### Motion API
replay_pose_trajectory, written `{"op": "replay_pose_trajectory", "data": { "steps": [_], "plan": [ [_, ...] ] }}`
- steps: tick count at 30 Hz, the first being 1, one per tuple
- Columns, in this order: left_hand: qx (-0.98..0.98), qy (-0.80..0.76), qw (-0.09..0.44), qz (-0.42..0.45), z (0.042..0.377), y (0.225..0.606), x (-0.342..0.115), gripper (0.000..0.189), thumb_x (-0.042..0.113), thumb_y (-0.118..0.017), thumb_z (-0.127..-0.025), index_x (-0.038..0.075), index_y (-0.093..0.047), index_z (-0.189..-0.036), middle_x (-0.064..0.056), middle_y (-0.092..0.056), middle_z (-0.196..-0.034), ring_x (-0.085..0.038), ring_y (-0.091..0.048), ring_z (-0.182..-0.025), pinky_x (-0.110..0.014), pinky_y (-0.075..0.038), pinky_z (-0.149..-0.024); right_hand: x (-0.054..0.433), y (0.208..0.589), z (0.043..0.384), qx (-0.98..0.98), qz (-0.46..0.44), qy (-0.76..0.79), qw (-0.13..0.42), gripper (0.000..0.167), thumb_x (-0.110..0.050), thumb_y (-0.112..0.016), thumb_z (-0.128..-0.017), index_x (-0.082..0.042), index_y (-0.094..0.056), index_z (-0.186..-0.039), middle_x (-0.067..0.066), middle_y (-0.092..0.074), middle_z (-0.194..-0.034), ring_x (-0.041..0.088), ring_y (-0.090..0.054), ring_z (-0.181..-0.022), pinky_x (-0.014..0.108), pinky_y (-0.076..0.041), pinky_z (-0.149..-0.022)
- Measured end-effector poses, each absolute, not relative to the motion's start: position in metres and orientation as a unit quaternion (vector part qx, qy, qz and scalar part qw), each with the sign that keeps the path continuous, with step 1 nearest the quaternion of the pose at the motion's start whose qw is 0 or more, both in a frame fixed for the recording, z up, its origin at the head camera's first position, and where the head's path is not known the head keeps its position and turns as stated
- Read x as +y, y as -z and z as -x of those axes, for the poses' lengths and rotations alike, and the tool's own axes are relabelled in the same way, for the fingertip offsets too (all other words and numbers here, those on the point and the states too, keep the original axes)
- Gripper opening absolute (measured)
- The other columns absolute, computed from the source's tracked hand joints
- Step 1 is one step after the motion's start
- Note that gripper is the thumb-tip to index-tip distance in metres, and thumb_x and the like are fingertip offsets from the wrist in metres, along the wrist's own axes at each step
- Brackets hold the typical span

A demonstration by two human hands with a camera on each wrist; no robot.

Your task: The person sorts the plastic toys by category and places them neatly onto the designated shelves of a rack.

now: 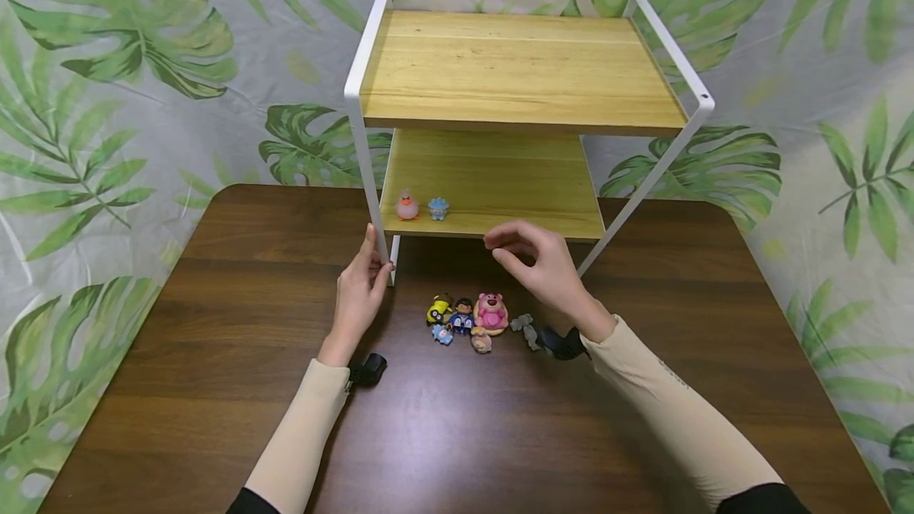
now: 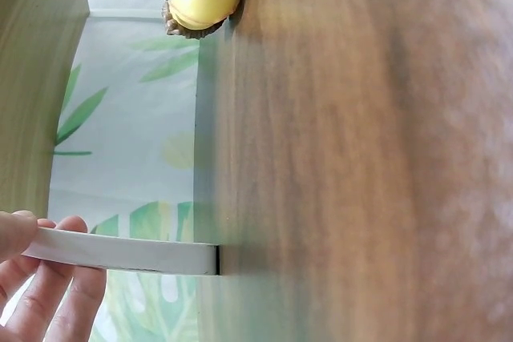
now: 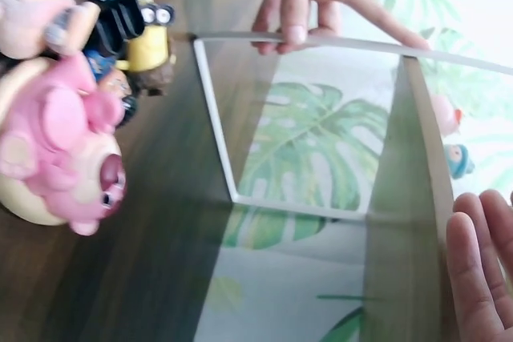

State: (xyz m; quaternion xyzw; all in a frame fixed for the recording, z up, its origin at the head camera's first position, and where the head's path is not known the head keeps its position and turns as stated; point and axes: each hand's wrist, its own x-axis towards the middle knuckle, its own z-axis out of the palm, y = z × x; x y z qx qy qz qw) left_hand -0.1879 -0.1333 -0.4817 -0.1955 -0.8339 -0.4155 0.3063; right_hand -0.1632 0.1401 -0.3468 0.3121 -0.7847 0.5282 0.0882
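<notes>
Gripping the flat white metal leg (image 1: 366,173) with left hand (image 1: 358,288); hovering with right hand (image 1: 544,264) empty, loosely curled; perhaps risking toppling the round pink duck figurine (image 1: 407,207) by jolting the leg.

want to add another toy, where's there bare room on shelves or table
The upper shelf is bare between its white side frames; the lower shelf, right of the blue figure; the table, left of the left hand. Crowded: the toy cluster in front of the lower shelf.
</notes>
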Motion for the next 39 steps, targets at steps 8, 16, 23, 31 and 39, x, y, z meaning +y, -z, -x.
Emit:
{"op": "replay_pose_trajectory", "data": {
  "steps": [8, 16, 23, 31, 39],
  "plan": [
    [-0.833, 0.418, 0.308, 0.194, 0.188, 0.481, -0.133, 0.103, -0.006, -0.065, -0.086, 0.049, -0.007, -0.15, -0.015, -0.058, -0.082, -0.028, -0.063, -0.072, -0.043, -0.054, -0.066, 0.148, 0.372, 0.158, -0.791, -0.322, -0.517, 0.059, 0.019, 0.014, -0.062, -0.085, 0.01, -0.063, -0.104, 0.022, -0.066, -0.099, 0.034, -0.064, -0.09, 0.038, -0.054, -0.079],
    [-0.835, 0.419, 0.303, 0.191, 0.188, 0.482, -0.134, 0.103, -0.005, -0.066, -0.087, 0.051, -0.005, -0.149, -0.016, -0.057, -0.082, -0.028, -0.063, -0.073, -0.043, -0.054, -0.068, 0.16, 0.411, 0.163, -0.798, -0.324, -0.507, 0.023, 0.022, 0.006, -0.064, -0.088, 0.0, -0.065, -0.108, 0.014, -0.066, -0.101, 0.021, -0.064, -0.088, 0.032, -0.054, -0.076],
    [-0.835, 0.42, 0.302, 0.19, 0.189, 0.482, -0.134, 0.103, -0.005, -0.066, -0.087, 0.051, -0.006, -0.149, -0.016, -0.058, -0.083, -0.029, -0.064, -0.073, -0.044, -0.054, -0.068, 0.161, 0.426, 0.16, -0.808, -0.33, -0.489, 0.008, 0.02, 0.003, -0.064, -0.087, -0.002, -0.065, -0.107, 0.013, -0.067, -0.099, 0.017, -0.063, -0.086, 0.031, -0.054, -0.072],
    [-0.834, 0.418, 0.308, 0.189, 0.188, 0.482, -0.133, 0.102, -0.006, -0.065, -0.087, 0.05, -0.008, -0.15, -0.016, -0.058, -0.083, -0.029, -0.063, -0.073, -0.045, -0.054, -0.067, 0.16, 0.432, 0.154, -0.82, -0.326, -0.47, 0.001, 0.024, 0.011, -0.066, -0.082, 0.006, -0.064, -0.105, 0.017, -0.065, -0.1, 0.027, -0.064, -0.083, 0.045, -0.054, -0.073],
    [-0.836, 0.419, 0.3, 0.19, 0.188, 0.482, -0.133, 0.103, -0.004, -0.065, -0.087, 0.051, -0.005, -0.149, -0.016, -0.058, -0.083, -0.029, -0.063, -0.073, -0.043, -0.054, -0.068, 0.166, 0.454, 0.157, -0.832, -0.314, -0.456, -0.016, 0.027, 0.003, -0.073, -0.081, 0.0, -0.065, -0.108, 0.013, -0.063, -0.105, 0.028, -0.06, -0.091, 0.047, -0.052, -0.078]
  ]
}}
